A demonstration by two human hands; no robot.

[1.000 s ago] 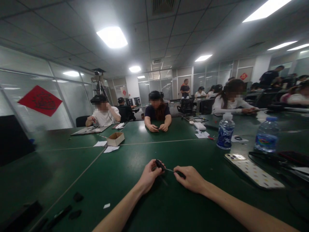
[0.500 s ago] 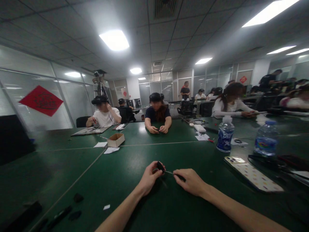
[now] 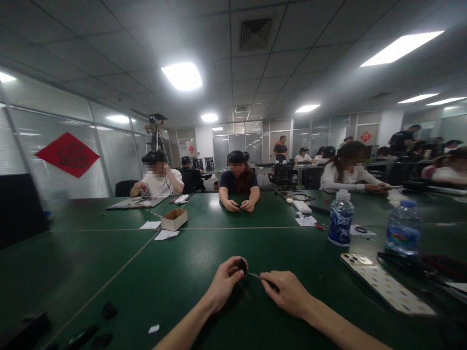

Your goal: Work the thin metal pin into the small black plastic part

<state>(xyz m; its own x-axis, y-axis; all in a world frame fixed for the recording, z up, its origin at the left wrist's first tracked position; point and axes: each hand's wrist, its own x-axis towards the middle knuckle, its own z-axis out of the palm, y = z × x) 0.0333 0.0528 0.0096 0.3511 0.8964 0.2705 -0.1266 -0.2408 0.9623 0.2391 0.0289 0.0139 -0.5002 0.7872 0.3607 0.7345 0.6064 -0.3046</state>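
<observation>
The left hand (image 3: 223, 286) pinches the black part (image 3: 242, 266), which lies at ten o'clock from the right hand (image 3: 290, 291), itself closed around the tool (image 3: 254, 275), whose long axis points toward this part.

Left hand (image 3: 225, 283) and right hand (image 3: 289, 291): both bare, fingers slender, backs smooth in outline. Left forearm (image 3: 193, 318) and right forearm (image 3: 330, 318): likewise bare along their whole visible length, slim, narrowest just behind the hands, broadening steadily toward the near edge, where the view crops both. Fingernail detail: too small and soft to read.
</observation>
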